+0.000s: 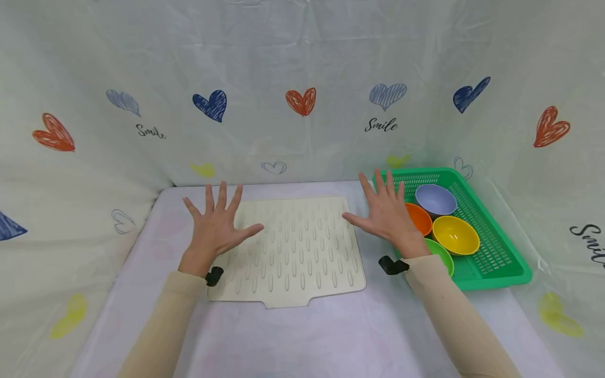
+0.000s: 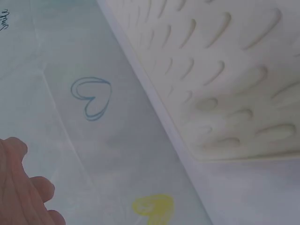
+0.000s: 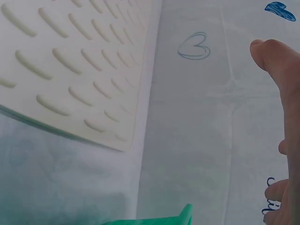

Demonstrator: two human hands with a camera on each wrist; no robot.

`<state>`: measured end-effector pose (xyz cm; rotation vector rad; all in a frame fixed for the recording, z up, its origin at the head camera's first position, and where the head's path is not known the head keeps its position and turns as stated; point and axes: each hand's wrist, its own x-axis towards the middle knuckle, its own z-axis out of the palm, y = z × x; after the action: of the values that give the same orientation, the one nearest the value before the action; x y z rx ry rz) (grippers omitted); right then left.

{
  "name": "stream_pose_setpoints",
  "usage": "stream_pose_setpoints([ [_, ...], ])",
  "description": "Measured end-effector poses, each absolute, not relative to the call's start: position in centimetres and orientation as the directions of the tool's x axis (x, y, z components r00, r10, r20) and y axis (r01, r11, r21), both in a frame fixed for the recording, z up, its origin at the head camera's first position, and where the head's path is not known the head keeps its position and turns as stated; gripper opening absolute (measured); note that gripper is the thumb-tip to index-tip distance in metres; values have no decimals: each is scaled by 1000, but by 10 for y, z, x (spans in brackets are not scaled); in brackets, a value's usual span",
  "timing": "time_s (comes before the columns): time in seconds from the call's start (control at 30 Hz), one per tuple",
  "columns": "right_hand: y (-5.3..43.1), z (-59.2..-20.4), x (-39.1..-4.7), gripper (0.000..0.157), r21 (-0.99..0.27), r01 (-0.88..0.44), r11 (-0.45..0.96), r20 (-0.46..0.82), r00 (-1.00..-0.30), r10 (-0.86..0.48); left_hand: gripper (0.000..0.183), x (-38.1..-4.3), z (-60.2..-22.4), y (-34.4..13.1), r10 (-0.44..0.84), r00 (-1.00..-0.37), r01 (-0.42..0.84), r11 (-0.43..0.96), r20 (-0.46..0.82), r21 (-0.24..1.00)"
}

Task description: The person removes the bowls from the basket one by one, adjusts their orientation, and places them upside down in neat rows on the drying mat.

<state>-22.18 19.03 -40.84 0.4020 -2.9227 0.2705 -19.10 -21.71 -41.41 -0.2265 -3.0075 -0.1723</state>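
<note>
Both hands are held up with fingers spread and nothing in them. The left hand (image 1: 215, 226) hovers over the left edge of a cream board (image 1: 293, 252) covered in raised oval ridges, with a tab at its front. To the right of that board, the right hand (image 1: 385, 212) is raised before a green basket (image 1: 508, 247), hiding part of its left side. Inside the basket are a purple bowl (image 1: 436, 199), a yellow bowl (image 1: 456, 235), an orange bowl (image 1: 419, 219) and a green bowl (image 1: 440, 256); the right hand and forearm partly cover the last two.
A pale cloth covers the table (image 1: 293, 341). Behind and at the sides hangs a white sheet (image 1: 255, 58) printed with hearts and "Smile". The basket stands at the table's right, close to the sheet. A small black device sits at each wrist.
</note>
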Motion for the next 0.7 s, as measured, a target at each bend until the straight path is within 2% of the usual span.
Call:
stream_pose_setpoints([
  [0.4, 216, -399, -217, 107, -211, -261, 942, 170, -959, -227, 114, -185, -412, -196, 178, -977, 193, 972, 121, 132],
  [0.7, 251, -395, -211, 110, -281, -216, 935, 130, -974, -186, 113, -180, -414, -174, 211, -962, 238, 958, 171, 161],
])
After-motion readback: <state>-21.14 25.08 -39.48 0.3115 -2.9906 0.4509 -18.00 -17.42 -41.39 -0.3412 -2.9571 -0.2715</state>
